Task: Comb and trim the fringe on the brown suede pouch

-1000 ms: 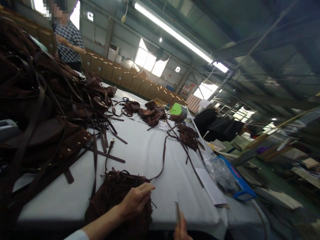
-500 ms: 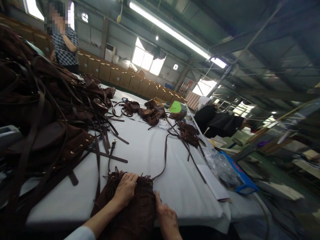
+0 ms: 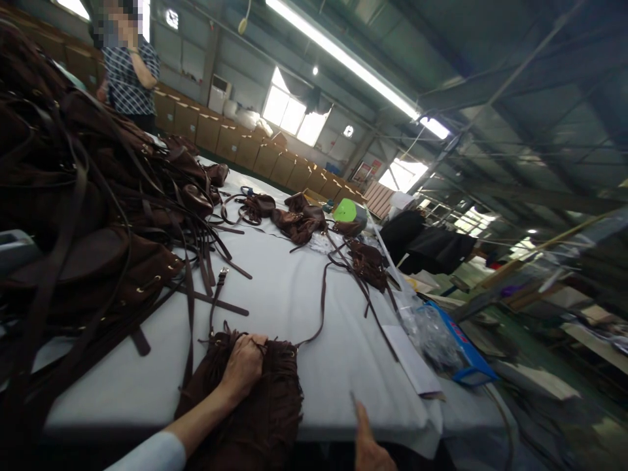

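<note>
Low down, the left hand (image 3: pixel 245 363) grips the bag (image 3: pixel 267 412) by its top, at six o'clock on the table (image 3: pixel 294 301). At four o'clock from it, the right hand (image 3: pixel 370 446) is half cut off, so whether it is open or closed cannot be told.

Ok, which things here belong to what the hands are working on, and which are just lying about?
In hand: fringed brown bag, gripped at its top by the left hand; right hand beside it, apart.
Lying about: heap of bags and straps on the left; loose bags farther up; blue tray; white paper; green object.
</note>
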Tool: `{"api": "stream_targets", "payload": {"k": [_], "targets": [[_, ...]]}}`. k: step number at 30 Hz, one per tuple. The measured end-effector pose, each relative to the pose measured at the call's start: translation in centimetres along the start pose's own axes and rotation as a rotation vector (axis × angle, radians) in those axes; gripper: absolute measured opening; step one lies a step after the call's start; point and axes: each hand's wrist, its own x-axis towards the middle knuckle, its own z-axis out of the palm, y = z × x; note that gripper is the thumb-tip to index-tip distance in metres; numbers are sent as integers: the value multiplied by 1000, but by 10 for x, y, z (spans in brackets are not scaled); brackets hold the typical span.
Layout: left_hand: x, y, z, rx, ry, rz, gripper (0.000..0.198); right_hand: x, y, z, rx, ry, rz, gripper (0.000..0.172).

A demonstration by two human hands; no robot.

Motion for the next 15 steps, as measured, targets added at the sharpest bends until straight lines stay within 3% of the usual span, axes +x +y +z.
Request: {"api": "stream_targets", "payload": {"k": [2, 4, 7, 9, 11, 15], "targets": [[-1, -3, 1, -22, 29, -21, 29, 10, -79, 3, 46, 27, -203, 65], [-2, -5, 1, -31, 59, -37, 28, 23, -149, 3, 21, 21, -292, 66], [-2, -6, -2, -32, 94, -55, 29, 42, -208, -3, -167, -6, -315, 68], [-1, -6, -4, -35, 97, -64, 28, 47, -212, -5, -229, -31, -319, 67], [1, -6, -5, -45, 87, -74, 26, 45, -190, -3, -251, -61, -309, 67], [3, -7, -3, -70, 56, -103, 23, 17, -95, 11, -349, -116, -171, 69]]}}
